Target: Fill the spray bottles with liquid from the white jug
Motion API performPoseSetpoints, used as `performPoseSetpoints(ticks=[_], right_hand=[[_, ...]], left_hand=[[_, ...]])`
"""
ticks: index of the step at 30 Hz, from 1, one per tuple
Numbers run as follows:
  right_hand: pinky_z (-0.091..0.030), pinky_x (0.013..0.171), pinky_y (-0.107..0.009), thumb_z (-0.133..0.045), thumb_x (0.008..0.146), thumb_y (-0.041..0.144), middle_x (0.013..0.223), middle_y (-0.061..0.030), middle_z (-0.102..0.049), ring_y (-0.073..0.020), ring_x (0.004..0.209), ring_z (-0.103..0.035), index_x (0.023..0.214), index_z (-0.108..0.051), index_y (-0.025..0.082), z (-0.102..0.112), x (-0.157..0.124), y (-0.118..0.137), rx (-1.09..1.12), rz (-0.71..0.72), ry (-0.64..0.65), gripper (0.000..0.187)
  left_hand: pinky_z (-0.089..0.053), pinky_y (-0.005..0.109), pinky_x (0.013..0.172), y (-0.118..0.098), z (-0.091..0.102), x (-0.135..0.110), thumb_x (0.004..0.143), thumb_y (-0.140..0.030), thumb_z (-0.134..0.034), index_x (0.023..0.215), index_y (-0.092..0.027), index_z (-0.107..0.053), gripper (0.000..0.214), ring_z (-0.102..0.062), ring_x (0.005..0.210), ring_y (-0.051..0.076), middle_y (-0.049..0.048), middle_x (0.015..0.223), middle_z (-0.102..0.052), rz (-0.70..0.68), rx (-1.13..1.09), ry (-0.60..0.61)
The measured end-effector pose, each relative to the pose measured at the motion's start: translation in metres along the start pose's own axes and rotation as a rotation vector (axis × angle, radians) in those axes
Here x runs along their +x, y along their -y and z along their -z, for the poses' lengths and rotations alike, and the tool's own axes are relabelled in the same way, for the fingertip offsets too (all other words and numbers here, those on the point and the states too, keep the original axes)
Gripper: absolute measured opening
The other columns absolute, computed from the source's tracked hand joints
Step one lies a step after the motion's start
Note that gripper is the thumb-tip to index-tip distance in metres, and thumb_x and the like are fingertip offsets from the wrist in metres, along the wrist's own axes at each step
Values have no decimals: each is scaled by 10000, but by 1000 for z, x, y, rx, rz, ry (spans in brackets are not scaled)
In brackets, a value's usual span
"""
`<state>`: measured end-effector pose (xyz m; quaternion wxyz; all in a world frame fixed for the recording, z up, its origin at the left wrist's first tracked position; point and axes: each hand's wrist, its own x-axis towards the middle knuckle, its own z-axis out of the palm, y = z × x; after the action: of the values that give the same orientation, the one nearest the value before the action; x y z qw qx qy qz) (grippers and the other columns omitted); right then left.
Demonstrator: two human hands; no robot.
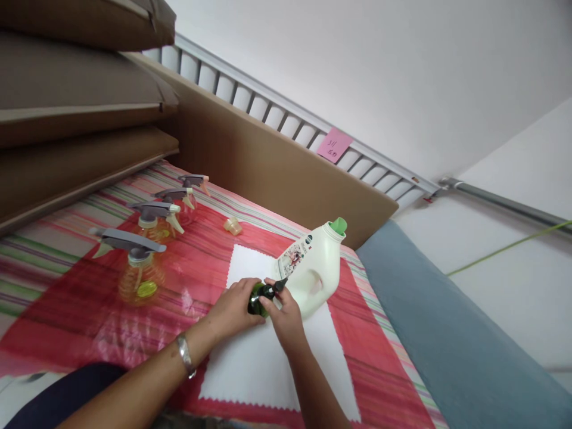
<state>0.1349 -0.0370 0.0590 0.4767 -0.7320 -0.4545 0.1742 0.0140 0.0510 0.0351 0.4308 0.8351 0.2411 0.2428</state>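
A small dark green pump bottle (256,302) with a black pump top stands on a white cloth (259,375) with zigzag edges. My left hand (236,307) wraps round the bottle's body from the left. At its top, the fingers of my right hand (282,311) close on the black pump head (280,285). Just behind my hands is a large pale jug (328,256) with a green spout in its uncapped neck and a floral label. A silver bracelet (185,356) circles my left wrist.
Several spray bottles stand on the left, the nearest an orange-tinted one (134,280). A cream cap (233,226) lies behind the white cloth. Red plastic sheeting (196,268) covers the striped cloth. Stacked brown cushions (84,83) and a brown board (268,161) bound the far side.
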Motion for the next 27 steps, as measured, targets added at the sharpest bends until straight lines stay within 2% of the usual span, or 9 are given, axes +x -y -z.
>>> performPoseSetpoints(ticks=[8,13,15,17,19,21,24,27], right_hand=[[-433,866,-390,-695,612,354,885,-61,-652,-262,909,-587,888,-608,166,-12,2,4,-134,-88,-209,345],[-405,933,-411,-640,661,329,1107,-102,-613,-265,1050,-546,1046,-590,159,-8,3,1,-6,-21,-90,424],[-412,929,-411,-614,685,314,1083,-91,-630,-258,1037,-557,1031,-604,168,-6,2,1,45,-15,-32,376],[-427,905,-404,-629,675,301,988,-77,-658,-252,974,-581,963,-620,167,-5,2,3,47,-31,-45,318],[-439,877,-399,-669,645,303,922,-70,-661,-249,923,-591,915,-617,160,-5,1,4,6,-61,-112,310],[-434,882,-401,-691,630,316,952,-79,-654,-254,940,-583,933,-610,153,-6,0,3,-16,-79,-147,353],[-403,938,-397,-666,653,305,1092,-92,-625,-250,1036,-553,1032,-593,158,-5,1,-2,69,-50,-92,413],[-405,928,-393,-642,673,286,1042,-77,-640,-241,1012,-561,1013,-601,167,-4,1,-5,88,-29,-68,363]], left_hand=[[-411,381,918,5,-3,0,596,-299,-715,1234,-214,-424,706,-509,1098,275,102,1215,-531,-10,24,-11],[-419,377,903,3,-1,0,589,-316,-727,1216,-226,-440,695,-520,1077,274,94,1210,-536,0,11,2],[-418,372,904,2,-1,0,587,-288,-728,1214,-247,-441,691,-523,1070,265,78,1201,-545,-11,-1,3],[-414,372,910,1,0,0,586,-269,-729,1215,-253,-440,692,-521,1073,261,72,1194,-550,-16,-6,-1],[-409,380,919,2,-1,0,586,-275,-729,1220,-235,-439,699,-513,1085,267,85,1207,-541,-6,2,-5],[-406,387,923,2,-1,0,579,-290,-734,1221,-218,-440,710,-509,1091,275,96,1219,-532,13,8,-2],[-410,385,916,1,-1,0,586,-306,-730,1208,-233,-452,685,-521,1078,271,85,1196,-547,15,3,9],[-414,382,910,2,-2,1,600,-299,-714,1204,-231,-456,660,-526,1074,267,85,1186,-553,1,8,-5]])
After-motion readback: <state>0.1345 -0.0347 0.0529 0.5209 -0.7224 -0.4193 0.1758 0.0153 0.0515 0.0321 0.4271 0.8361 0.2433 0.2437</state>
